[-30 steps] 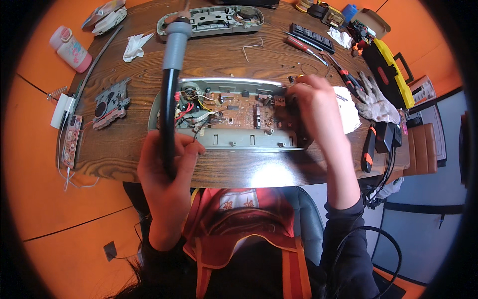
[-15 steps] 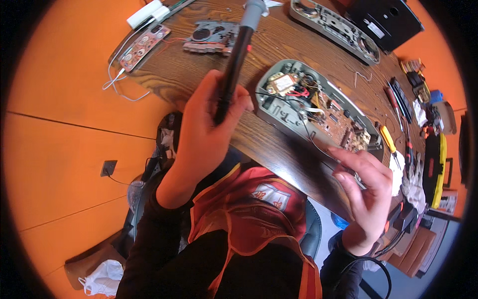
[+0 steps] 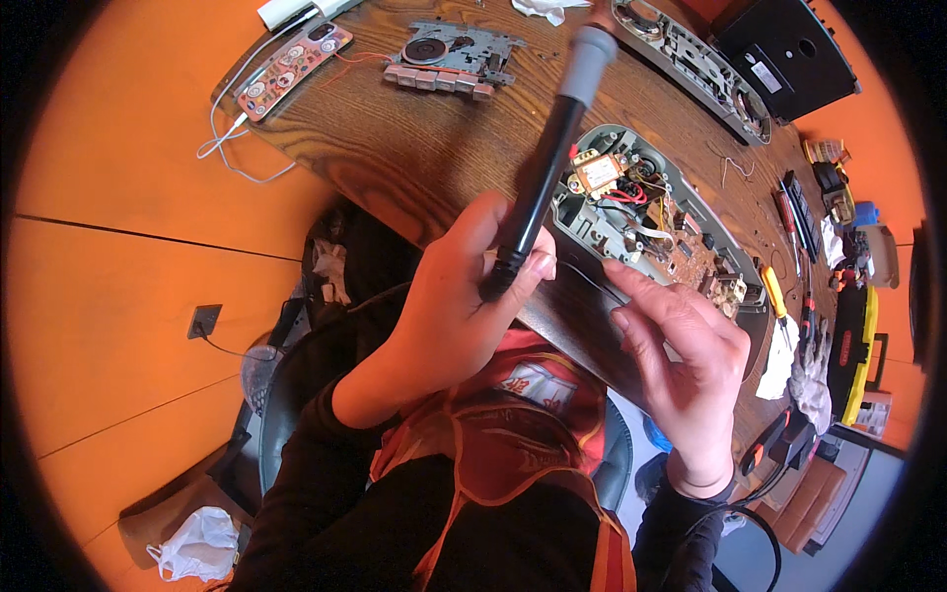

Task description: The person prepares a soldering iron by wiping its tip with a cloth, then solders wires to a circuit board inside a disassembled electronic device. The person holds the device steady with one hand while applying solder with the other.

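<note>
My left hand is closed around a black tube-shaped tool with a grey upper end and a small red spot on its side. The tool stands slanted, grey end up and away from me. A thin wire runs from beside the left hand to my right hand. The right thumb and index finger curl about that wire, their tips a little apart. Just beyond lies an opened grey device casing with a brown circuit board, coloured wires and a metal-framed part inside; the right hand partly covers its near edge.
A disc-drive mechanism and a patterned phone with a white cable lie at the far left. Another casing half and a black box stand at the back. On the right are a yellow-handled screwdriver, white tissue and gloves.
My left hand and the tool have moved right across the view. The right hand has shifted left and up, bringing both hands closer together. The view has shifted somewhat.
</note>
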The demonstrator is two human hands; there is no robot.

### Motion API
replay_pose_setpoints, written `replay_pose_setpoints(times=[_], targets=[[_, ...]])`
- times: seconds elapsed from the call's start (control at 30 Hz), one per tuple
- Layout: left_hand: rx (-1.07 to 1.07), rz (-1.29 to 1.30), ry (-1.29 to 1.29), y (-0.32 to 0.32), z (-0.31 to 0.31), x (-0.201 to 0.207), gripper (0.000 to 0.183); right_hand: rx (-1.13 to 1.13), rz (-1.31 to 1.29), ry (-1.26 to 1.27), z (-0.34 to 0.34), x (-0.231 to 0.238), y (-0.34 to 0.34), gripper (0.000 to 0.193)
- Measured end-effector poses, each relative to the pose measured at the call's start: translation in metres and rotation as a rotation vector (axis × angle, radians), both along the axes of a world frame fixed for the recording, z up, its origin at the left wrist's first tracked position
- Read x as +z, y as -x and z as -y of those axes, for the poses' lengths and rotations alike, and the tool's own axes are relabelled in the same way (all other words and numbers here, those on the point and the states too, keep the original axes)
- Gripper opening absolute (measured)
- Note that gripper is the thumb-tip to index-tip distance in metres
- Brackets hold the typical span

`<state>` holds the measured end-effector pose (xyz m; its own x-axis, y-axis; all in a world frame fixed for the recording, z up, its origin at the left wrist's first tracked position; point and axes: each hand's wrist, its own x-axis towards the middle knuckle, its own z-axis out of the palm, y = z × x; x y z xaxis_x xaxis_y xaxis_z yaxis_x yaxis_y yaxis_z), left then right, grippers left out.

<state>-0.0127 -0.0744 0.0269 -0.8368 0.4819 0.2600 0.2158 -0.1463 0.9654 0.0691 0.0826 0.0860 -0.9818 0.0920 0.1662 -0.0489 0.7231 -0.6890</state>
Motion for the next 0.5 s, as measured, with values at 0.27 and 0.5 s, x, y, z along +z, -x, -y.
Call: replay_pose_setpoints(times=[0.27,0.5], targets=[[0.126,-0.023,0.018,0.009,0.015,-0.008,0.007,-0.059,-0.128,-0.088,-0.014,0.001,0.003,0.014],[0.138,-0.015,0.019,0.006,0.015,-0.018,0.013,-0.281,-0.243,-0.183,-0.012,-0.026,0.028,0.010]])
